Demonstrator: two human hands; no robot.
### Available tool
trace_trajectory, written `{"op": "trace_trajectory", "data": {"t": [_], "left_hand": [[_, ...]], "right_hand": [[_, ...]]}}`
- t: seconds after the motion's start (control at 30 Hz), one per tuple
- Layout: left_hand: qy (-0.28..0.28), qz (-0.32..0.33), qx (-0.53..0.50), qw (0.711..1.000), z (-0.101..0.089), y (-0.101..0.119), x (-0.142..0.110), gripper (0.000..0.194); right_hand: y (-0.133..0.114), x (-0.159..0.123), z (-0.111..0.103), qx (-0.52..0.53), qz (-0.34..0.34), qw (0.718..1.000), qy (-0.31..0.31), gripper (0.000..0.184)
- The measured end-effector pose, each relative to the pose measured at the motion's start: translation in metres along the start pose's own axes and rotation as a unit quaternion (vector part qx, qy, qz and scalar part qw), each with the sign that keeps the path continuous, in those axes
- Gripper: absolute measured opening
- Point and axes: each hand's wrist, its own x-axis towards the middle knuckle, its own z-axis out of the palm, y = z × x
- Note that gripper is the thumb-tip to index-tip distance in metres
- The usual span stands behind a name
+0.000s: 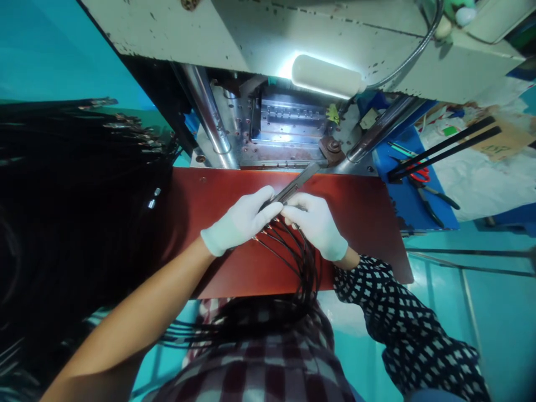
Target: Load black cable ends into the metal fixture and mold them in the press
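Slanting grey metal bar (298, 182) — left fingers (269, 214) grasping it; right fingers (294, 214) by black cables (305, 262), hold unclear.

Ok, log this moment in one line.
left white-gloved hand: holds long grey metal bar | right white-gloved hand: at thin black cables | beneath: flat red-brown board

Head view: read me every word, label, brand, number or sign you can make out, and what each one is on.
Nothing reads with certainty.
Brown cardboard: dark marks, too blurred to read.
Green patch at the right: no lettering can be made out.
Press and metal bar: no readable text.
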Motion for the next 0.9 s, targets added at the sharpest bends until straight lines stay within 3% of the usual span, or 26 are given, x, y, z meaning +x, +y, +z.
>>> {"op": "trace_trajectory", "data": {"t": [0.07,0.17,0.27,0.37,0.5,0.57,0.63,0.77,0.83,0.9], "left_hand": [[-0.001,-0.010,0.001,1.000,0.001,0.001,-0.001,0.033],[-0.049,-0.061,-0.147,0.986,0.003,0.000,-0.004,0.037],[-0.079,-0.100,-0.245,0.961,0.002,-0.002,-0.005,0.039],[-0.066,-0.089,-0.264,0.958,0.000,-0.005,-0.004,0.038],[-0.049,-0.057,-0.270,0.960,0.000,-0.008,-0.003,0.036],[-0.053,-0.069,-0.295,0.951,0.001,-0.010,-0.002,0.036],[-0.063,-0.100,-0.337,0.934,0.001,-0.013,-0.001,0.037],[-0.099,-0.127,-0.370,0.915,-0.001,-0.016,-0.001,0.041],[-0.119,-0.108,-0.357,0.920,-0.002,-0.015,-0.001,0.040],[-0.128,-0.088,-0.349,0.924,-0.002,-0.013,-0.001,0.037]], "right_hand": [[0.004,0.002,-0.004,0.007,0.003,0.999,-0.035,0.021],[0.011,0.004,-0.019,0.077,0.039,0.994,-0.066,0.029],[0.022,0.001,-0.041,0.187,0.099,0.977,-0.003,0.057],[0.031,-0.013,-0.058,0.177,0.091,0.979,0.047,0.070],[0.025,-0.034,-0.054,-0.011,0.030,0.999,0.038,0.039],[0.017,-0.039,-0.046,-0.055,0.040,0.998,0.010,0.030],[0.014,-0.039,-0.040,-0.017,0.074,0.997,-0.023,0.031],[0.015,-0.026,-0.035,0.177,0.108,0.975,-0.075,0.033],[0.011,-0.018,-0.031,0.165,0.085,0.981,-0.050,0.030],[0.002,-0.013,-0.025,0.085,0.029,0.996,-0.012,0.027]]}}
